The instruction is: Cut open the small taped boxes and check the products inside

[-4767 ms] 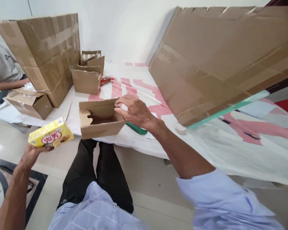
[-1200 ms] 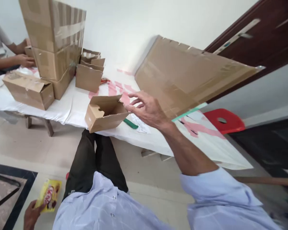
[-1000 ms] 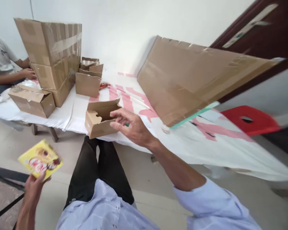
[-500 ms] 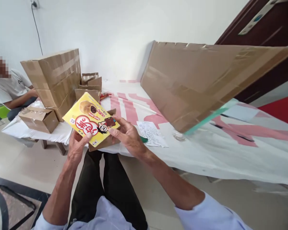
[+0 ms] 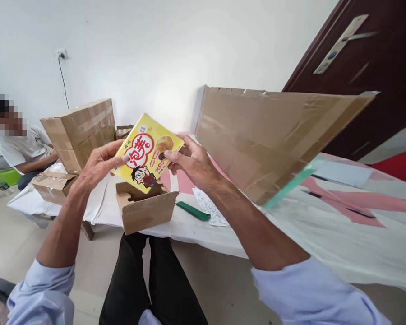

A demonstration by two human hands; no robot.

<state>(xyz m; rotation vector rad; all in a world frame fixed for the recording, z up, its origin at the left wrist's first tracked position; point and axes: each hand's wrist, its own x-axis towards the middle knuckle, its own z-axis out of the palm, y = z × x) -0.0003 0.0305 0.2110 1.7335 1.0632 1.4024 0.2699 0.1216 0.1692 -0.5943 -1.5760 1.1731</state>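
- Now I am logging the left hand (image 5: 96, 166) as clamping on the left edge of the yellow snack box (image 5: 145, 155), with its fingertips pressing on the printed face.
- The right hand (image 5: 192, 162) is gripping the opposite edge, with its fingers curling onto the box.
- The box is hanging in the air between both hands. It is tilting, with its printed face turned toward the camera, just above the small open carton (image 5: 145, 212).
- The carton is sitting at the near edge of the tabletop (image 5: 325, 243) with its top open. I am not able to tell what is inside.
- A green tool (image 5: 192, 211) is lying just beside the carton on its right, and its far end is touching a printed paper sheet (image 5: 211, 210).
- A large cardboard sheet (image 5: 267, 131) is standing tilted behind the right hand.
- Stacked taped cartons (image 5: 81, 131) are standing at the far left with a smaller box (image 5: 52, 186) in front of them. A seated person (image 5: 23, 146) is working beside them.
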